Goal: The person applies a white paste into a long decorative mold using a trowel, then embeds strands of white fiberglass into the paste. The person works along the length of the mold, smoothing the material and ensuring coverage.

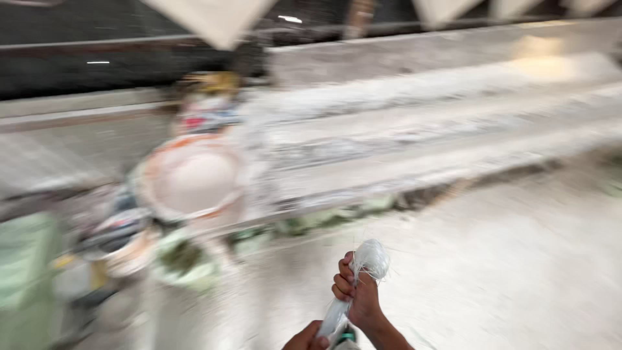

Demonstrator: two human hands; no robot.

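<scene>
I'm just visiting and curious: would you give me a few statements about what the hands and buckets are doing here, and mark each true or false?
1. The right hand grips a white brush-like tool with a pale fibre head pointing up. True.
2. The left hand is raised high above the bucket. False: it sits at the bottom edge, at the tool's lower end.
3. A large bucket of pale, pinkish-white contents stands to the left. True.
4. The tool's head is dipped in that bucket. False: it is held well apart from it, over the pale floor.
</scene>
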